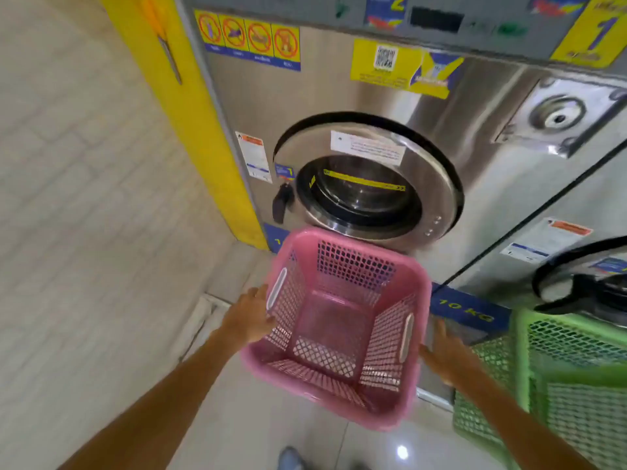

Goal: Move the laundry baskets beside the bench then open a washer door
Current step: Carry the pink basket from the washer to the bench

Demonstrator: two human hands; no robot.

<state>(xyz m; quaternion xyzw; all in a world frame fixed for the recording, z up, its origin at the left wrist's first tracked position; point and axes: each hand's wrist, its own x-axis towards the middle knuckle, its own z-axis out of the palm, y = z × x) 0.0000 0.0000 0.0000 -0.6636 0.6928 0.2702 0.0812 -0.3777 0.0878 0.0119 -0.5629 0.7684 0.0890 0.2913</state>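
Note:
An empty pink laundry basket (339,327) stands on the floor in front of a steel washer, whose round door (366,178) is closed with a black handle (282,203) at its left. My left hand (249,317) rests against the basket's left side by the handle slot, fingers spread. At the basket's right side is my right hand (444,354), fingers spread and close to the wall; contact is unclear. A green laundry basket (570,378) stands at the right, before a second washer door (590,283).
A yellow panel (190,106) borders the washer on the left, beside a tiled wall (84,198). The glossy floor (271,418) runs toward me. A blue base strip marked 10 kg (468,310) lies under the washers. No bench shows.

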